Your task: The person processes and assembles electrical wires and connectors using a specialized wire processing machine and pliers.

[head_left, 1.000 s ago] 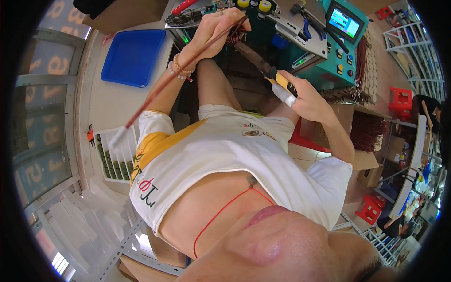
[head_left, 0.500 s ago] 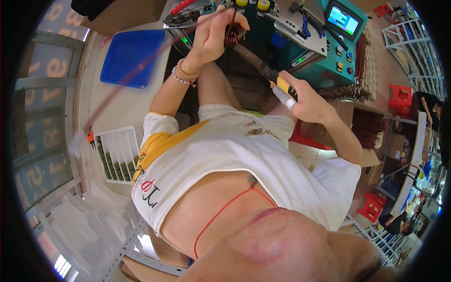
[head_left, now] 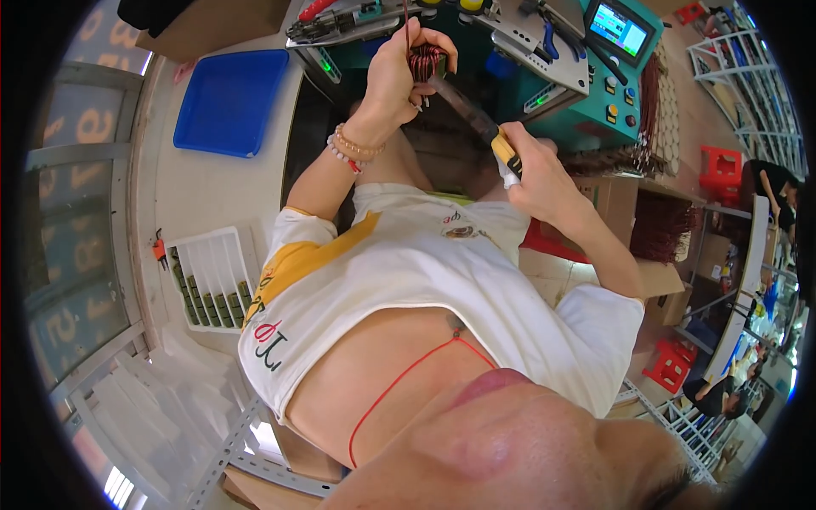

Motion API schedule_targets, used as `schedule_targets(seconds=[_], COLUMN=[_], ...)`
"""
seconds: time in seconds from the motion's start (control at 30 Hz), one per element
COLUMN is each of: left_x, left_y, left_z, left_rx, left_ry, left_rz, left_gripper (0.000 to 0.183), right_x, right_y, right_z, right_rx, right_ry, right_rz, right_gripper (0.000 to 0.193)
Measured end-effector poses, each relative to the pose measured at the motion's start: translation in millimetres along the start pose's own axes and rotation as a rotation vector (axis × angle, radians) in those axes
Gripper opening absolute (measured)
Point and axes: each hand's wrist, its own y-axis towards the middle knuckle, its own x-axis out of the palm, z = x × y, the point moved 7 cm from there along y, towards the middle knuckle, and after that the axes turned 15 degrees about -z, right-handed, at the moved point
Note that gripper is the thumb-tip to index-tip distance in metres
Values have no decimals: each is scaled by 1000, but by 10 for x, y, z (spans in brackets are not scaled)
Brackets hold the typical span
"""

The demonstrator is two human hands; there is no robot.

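Note:
My left hand is closed round a coil wound with dark red wire, at the top middle in front of the machine. A loose end of the wire stands up from it. To the right, my right hand grips a tool with a yellow and black handle and a long, flat, dark shaft. The shaft slants up to the left, and its tip reaches the lower side of the coil. Whether the tip presses on the wire, I cannot tell. Something white is wrapped round a finger of this hand.
A teal machine with a screen, buttons and pliers stands ahead and right. On the left bench lie a blue tray and a white tray holding several green-sided coils. Red stools and racks are farther right, with other people nearby.
The wire end that swept far to the left now stands upright. My left hand has turned, showing more of the coil, and the tool's tip has come up against it.

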Motion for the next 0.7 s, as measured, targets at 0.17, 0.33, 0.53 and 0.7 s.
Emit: schedule_targets(seconds=[0.17,0.33,0.53,0.7], left_x=[-19,-253,-499,-465], left_y=[3,111,6,-70], left_z=[-21,174,178,-229], left_rx=[59,117,128,1], left_ry=[166,154,12,-84], left_rz=[175,87,102,55], left_gripper=[51,61,52,55], right_x=[14,-296,-1738,-2570], right_y=[26,30,538,1296], right_z=[125,137,1029,2297], right_rx=[92,149,226,575], right_ry=[-85,32,-598,-723], right_rz=[49,-130,461,463], right_gripper=[45,34,49,69])
